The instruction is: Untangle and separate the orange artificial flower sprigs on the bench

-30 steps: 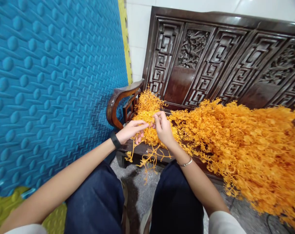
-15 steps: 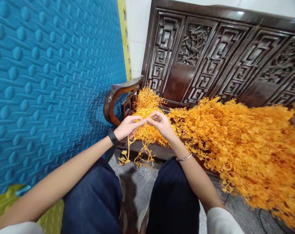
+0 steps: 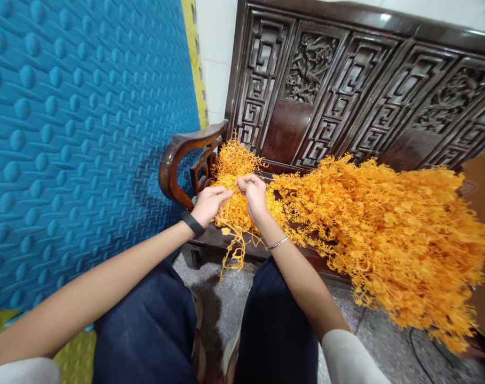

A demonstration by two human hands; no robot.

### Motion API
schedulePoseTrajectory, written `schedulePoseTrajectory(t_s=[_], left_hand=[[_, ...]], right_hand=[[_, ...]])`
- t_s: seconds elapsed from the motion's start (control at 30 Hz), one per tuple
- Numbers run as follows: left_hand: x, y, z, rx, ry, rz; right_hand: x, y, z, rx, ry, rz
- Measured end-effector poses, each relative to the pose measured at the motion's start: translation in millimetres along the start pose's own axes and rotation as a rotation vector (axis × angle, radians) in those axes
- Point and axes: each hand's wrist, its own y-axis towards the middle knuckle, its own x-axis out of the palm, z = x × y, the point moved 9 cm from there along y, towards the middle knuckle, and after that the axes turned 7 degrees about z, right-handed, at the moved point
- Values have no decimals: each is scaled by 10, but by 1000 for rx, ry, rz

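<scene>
My left hand is closed in a pinch on an orange plastic sprig, an artificial plant stem whose thin branches dangle below the fingers past the bench edge. Just to its right, my right hand pinches with thumb and forefinger close to the left fingertips. What sits in that pinch blends into the orange behind it, too small to make out. Beneath and behind both hands lies a small heap of similar orange sprigs on the bench seat.
A much larger pile of orange sprigs spreads along the dark carved wooden bench and overhangs its front. The curved armrest stands at left beside a blue bumpy foam mat. A brown cardboard piece is at far right, with a black cable below.
My hands, pressed together at the fingertips before, are now slightly apart, the right one turned more upright. The dangling sprig has swung right and its branches hang closer together. The view has shifted slightly.
</scene>
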Motion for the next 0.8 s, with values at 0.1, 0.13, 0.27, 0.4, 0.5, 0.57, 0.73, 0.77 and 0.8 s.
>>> schedulePoseTrajectory(t_s=[0.1,0.13,0.27,0.4,0.5,0.57,0.73,0.77,0.8], left_hand=[[-8,-6,7,-6,-24,18],[-14,-33,9,-7,-21,23],[78,-257,-25,-39,51,-109],[144,-389,28,-24,-47,-236],[112,-344,59,-24,-84,-276],[50,-295,78,-22,-98,-270],[-116,-257,159,15,-165,-246],[-150,-256,170,21,-176,-235],[-185,-253,181,28,-186,-220]], right_hand=[[26,82,29,-41,4,59],[-39,150,23,-58,-16,117],[-607,539,-84,-103,-110,417],[-960,859,-164,-197,-188,429],[-919,935,-27,-203,-272,330],[-834,944,96,-185,-324,267],[-688,948,258,-132,-410,149],[-674,933,247,-128,-419,139],[-658,906,220,-130,-426,131]])
